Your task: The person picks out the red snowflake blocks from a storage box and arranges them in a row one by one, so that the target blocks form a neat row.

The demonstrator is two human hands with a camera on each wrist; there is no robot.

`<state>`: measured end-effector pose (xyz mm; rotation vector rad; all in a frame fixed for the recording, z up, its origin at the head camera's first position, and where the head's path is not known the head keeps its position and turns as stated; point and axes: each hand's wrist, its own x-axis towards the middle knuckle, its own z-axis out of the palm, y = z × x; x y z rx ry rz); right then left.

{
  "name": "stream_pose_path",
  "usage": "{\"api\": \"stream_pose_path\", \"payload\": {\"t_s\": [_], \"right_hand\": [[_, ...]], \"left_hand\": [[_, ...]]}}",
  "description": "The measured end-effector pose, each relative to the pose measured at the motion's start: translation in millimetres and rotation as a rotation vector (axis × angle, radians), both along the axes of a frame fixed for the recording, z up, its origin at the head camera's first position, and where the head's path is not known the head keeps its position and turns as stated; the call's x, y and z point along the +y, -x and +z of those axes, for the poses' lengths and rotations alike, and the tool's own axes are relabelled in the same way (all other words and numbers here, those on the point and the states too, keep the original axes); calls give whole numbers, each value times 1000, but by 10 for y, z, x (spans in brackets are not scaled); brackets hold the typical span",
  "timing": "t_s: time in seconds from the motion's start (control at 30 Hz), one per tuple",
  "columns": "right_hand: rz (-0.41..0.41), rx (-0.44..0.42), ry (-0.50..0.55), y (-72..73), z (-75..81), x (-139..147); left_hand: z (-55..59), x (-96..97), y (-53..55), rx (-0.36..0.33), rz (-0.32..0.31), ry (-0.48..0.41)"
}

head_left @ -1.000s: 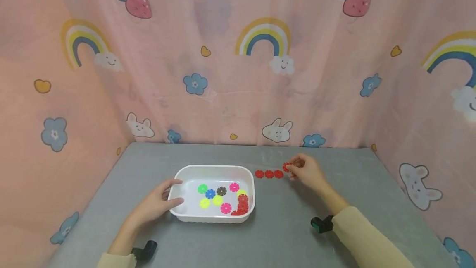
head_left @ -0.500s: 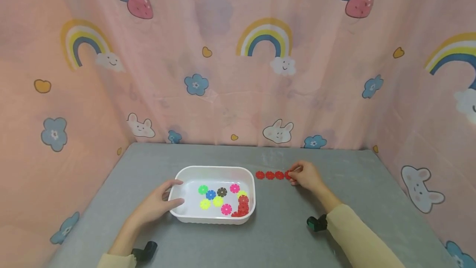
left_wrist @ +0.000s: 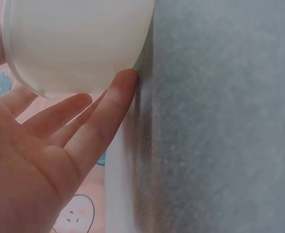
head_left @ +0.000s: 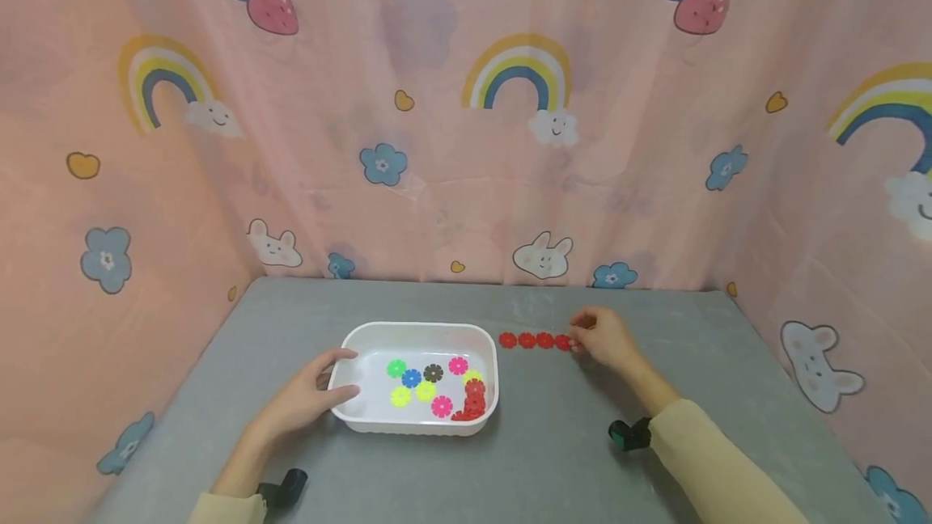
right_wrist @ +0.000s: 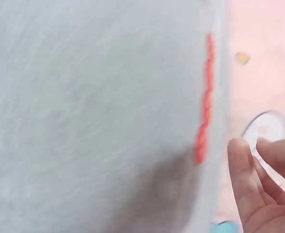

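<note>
My left hand (head_left: 300, 399) holds the left end of a white plastic tray (head_left: 415, 428), thumb and forefinger over its rim. In the left wrist view its fingers lie along the tray's outer end wall (left_wrist: 79, 46). Right of the tray, several red notched plastic discs (head_left: 527, 340) form a straight row on the table. My right hand (head_left: 606, 340) is at the row's right end, beside the last red disc (head_left: 563, 342). Its fingertips (right_wrist: 238, 145) are parted with nothing between them, and the row (right_wrist: 206, 104) lies apart from them.
Inside the tray, more red discs (head_left: 475, 401) are heaped in the right corner. Loose pink (head_left: 442, 406), yellow (head_left: 401, 396), blue (head_left: 411, 378), green (head_left: 396, 369) and dark (head_left: 433, 373) discs lie around them. A pink printed curtain (head_left: 437, 217) hangs behind the grey table (head_left: 539, 467).
The right hand brought a red disc down to the row's right end, let go of it and drew slightly up and away. The left hand and tray have stayed put.
</note>
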<state>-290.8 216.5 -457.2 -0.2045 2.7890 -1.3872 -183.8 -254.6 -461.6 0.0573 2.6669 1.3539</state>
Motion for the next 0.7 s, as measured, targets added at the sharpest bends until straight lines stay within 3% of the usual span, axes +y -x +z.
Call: {"api": "stream_pose_path", "payload": {"t_s": [0.37,0.7], "right_hand": [[93,124,-115,-258,504,-319],[217,119,-95,-433,663,-692]], "left_hand": [[-12,-23,39,-6,-9,10],[-1,-14,24,0,-5,13]]}}
